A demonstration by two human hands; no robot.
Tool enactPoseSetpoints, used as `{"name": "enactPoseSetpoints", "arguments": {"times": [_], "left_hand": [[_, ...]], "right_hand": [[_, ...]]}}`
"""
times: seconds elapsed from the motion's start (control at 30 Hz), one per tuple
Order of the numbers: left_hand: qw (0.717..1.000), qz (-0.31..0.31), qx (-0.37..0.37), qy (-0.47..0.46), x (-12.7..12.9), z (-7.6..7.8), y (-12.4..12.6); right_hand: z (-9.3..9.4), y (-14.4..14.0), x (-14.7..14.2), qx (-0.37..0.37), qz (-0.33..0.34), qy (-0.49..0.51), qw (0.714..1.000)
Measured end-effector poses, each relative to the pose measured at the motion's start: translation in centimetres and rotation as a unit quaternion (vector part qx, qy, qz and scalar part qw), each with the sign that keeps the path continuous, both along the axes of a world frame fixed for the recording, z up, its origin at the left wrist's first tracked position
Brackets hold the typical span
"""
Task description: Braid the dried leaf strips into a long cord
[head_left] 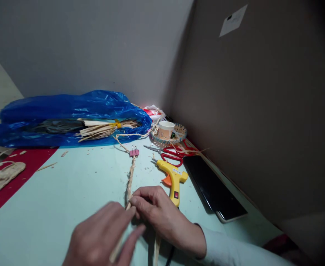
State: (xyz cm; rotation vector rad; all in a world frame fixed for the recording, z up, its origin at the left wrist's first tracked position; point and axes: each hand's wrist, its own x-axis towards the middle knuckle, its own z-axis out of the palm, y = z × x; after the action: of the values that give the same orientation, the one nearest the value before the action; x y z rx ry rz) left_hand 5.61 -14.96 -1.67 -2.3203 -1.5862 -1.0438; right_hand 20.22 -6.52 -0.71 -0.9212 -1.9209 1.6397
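A braided straw cord lies on the pale green table, running from a pink binder clip toward me. My right hand pinches the near end of the braid with fingers closed. My left hand holds loose straw strands at the same end, one strand sticking out below the fingers. The two hands touch at the braid's working end. The strands under the hands are mostly hidden.
A yellow glue gun lies just right of the hands, red scissors beyond it, then a paper cup in a woven tray. A black tablet lies at right. A blue plastic bag of straw lies at the back. A woven piece sits left.
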Motion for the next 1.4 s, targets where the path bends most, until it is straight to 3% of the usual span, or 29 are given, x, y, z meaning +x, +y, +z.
{"name": "enactPoseSetpoints", "arguments": {"times": [0.07, 0.13, 0.2, 0.27, 0.3, 0.37, 0.43, 0.6, 0.73, 0.8, 0.93, 1.03, 1.3, 1.4], "left_hand": [[0.974, 0.085, -0.123, -0.169, -0.5, 1.0, 0.8], [0.891, 0.106, -0.285, -0.338, -0.9, 1.7, 1.9], [0.772, 0.014, -0.418, -0.478, -0.9, 1.8, 2.8], [0.683, -0.057, -0.473, -0.553, -0.7, 1.3, 3.3], [0.657, -0.069, -0.483, -0.575, -0.6, 1.0, 3.4], [0.63, -0.062, -0.491, -0.599, -0.4, 0.4, 3.4], [0.632, -0.05, -0.489, -0.599, -0.3, 0.1, 3.3], [0.706, -0.016, -0.472, -0.528, -0.3, 0.5, 3.1], [0.806, 0.049, -0.415, -0.42, -0.2, 1.2, 3.1], [0.831, 0.063, -0.397, -0.384, 0.0, 1.5, 3.2], [0.841, 0.089, -0.384, -0.371, 0.4, 1.8, 3.4], [0.851, 0.105, -0.374, -0.354, 0.7, 1.9, 3.3], [0.83, 0.075, -0.389, -0.394, 0.6, 1.2, 2.8], [0.815, 0.059, -0.395, -0.42, 0.4, 1.1, 3.0]], "right_hand": [[0.4, -0.1, 0.1, 0.017, -0.004, 0.006, 1.0], [0.6, -0.1, 0.1, 0.037, -0.01, 0.007, 0.999], [0.5, -0.2, 0.0, 0.042, 0.003, 0.018, 0.999], [0.4, -0.3, 0.1, 0.068, 0.009, 0.014, 0.998], [0.4, -0.3, 0.1, 0.088, 0.01, 0.004, 0.996], [0.5, -0.5, 0.3, 0.13, 0.012, -0.027, 0.991], [0.8, -0.5, 0.6, 0.161, 0.024, -0.052, 0.985], [2.0, -0.4, 1.1, 0.232, 0.037, -0.154, 0.96], [2.4, -0.3, 1.2, 0.256, 0.046, -0.216, 0.941], [2.4, -0.5, 1.2, 0.278, 0.051, -0.249, 0.926], [2.0, -1.3, 1.2, 0.332, 0.064, -0.332, 0.881], [1.9, -2.0, 1.0, 0.329, 0.069, -0.375, 0.864], [3.4, -2.8, 0.3, 0.232, 0.114, -0.38, 0.888], [3.2, -2.8, 0.5, 0.233, 0.117, -0.375, 0.89]]}}
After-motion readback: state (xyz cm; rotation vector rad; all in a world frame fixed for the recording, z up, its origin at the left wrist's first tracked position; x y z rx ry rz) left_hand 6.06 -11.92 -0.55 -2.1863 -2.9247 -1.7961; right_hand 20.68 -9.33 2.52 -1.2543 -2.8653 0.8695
